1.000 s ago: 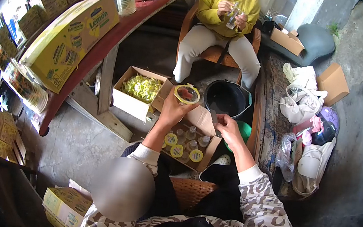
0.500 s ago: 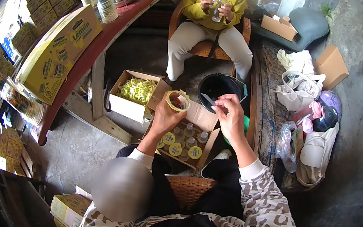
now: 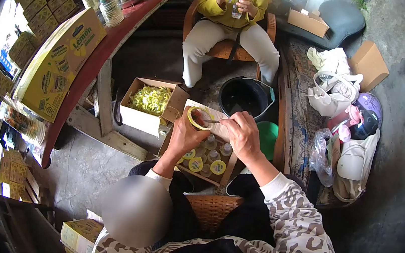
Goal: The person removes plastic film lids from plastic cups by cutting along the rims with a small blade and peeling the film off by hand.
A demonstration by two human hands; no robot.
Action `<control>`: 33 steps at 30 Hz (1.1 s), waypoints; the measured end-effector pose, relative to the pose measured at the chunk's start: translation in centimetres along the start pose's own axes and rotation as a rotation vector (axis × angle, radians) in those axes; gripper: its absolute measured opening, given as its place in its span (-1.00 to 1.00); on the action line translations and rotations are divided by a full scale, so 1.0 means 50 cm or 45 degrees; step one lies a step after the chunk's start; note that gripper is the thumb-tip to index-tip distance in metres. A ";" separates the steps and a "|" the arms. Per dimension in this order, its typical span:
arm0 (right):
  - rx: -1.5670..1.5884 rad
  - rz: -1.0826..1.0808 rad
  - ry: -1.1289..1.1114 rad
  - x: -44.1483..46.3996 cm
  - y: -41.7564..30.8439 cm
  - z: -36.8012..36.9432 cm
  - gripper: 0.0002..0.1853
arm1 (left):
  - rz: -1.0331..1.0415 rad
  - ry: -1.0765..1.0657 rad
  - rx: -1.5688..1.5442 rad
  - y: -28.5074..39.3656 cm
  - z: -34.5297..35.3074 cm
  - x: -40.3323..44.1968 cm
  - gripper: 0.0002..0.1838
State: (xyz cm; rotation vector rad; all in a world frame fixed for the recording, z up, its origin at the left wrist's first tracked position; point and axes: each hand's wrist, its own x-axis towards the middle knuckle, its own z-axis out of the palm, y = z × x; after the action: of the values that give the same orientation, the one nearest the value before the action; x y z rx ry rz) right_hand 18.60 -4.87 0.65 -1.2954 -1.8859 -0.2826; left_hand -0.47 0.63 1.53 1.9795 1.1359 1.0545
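Note:
My left hand [image 3: 184, 135] is wrapped round a plastic cup [image 3: 199, 118] with a yellow rim, its open top tilted towards me. In my right hand [image 3: 243, 134] I pinch a thin blade-like tool [image 3: 211, 121], whose tip reaches the cup's rim. What the tip touches inside is too small to tell. Below my hands, a cardboard box [image 3: 230, 169] holds several clear cups or bottles, some with yellow printed lids [image 3: 196, 164]. Left of my left hand, a white box [image 3: 141, 119] is filled with yellow-green strips [image 3: 150, 100].
A black bucket [image 3: 244, 99] and a green basin [image 3: 266, 137] stand beyond my right hand. Opposite sits a person [image 3: 232, 4] holding a clear cup. A red-edged table [image 3: 123, 28] with a lemon carton [image 3: 61, 66] is at left; bags [image 3: 354, 170] lie on a bench at right.
The tool in my right hand has come down and left to the cup. The lid-side view of the cup has given way to its open rim. The surroundings have shifted slightly left in view.

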 end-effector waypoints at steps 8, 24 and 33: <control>-0.094 -0.073 0.008 -0.002 -0.010 0.010 -0.83 | -0.197 -0.172 -0.137 -0.030 -0.012 0.004 -0.58; -0.032 0.001 -0.026 -0.007 -0.008 0.018 -0.76 | -0.410 -0.483 -0.791 -0.052 0.011 -0.002 -0.60; -0.017 0.015 -0.044 -0.006 -0.010 0.003 -0.80 | -0.351 -0.438 -0.689 -0.047 -0.005 0.000 -0.58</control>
State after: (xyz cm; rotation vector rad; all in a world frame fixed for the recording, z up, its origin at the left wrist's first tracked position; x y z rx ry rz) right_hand 18.12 -5.23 0.45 -1.3277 -1.9074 -0.2691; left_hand -1.60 1.68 -0.24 1.4542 0.8001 0.7392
